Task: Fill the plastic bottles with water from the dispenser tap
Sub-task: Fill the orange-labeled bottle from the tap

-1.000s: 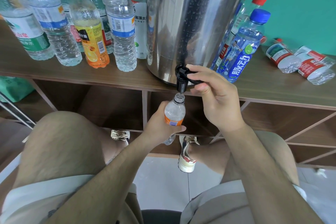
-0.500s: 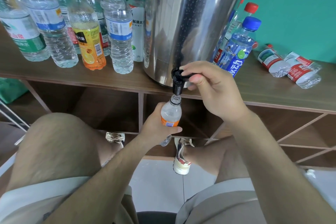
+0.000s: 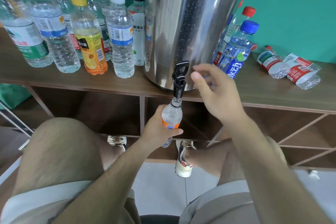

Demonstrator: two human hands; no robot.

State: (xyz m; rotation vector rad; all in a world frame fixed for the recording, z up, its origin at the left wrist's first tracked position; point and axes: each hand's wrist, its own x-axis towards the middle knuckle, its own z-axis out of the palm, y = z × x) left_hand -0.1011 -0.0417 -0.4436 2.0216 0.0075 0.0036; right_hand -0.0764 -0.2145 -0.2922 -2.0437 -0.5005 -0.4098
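1. The left hand [image 3: 156, 131] is wrapped round the bottle [image 3: 171, 114], thumb across the orange label. That is a firm grip on the body.
2. The bottle sits right under the tap [image 3: 179, 85], open mouth just below the spout. Its long axis runs near upright, with the top tipped a touch toward the dispenser [image 3: 190, 23].
3. The right hand [image 3: 214, 94] hangs just right of the tap, fingers loose and spread, holding nothing and clear of the lever [image 3: 181, 65].
4. The lever stands up and no stream shows between spout and mouth, so the flow looks off.
5. The right hand is the nearer one to the lever, which lies just left of its fingertips. The left hand is below, busy with the bottle.
6. If this bottle is done, I'd expect the left hand to drop it straight down along its axis to clear the spout.
7. The water level is hard to read through the clear plastic.
8. On the shelf [image 3: 272, 96], capped bottles [image 3: 120, 32] stand left of the dispenser.
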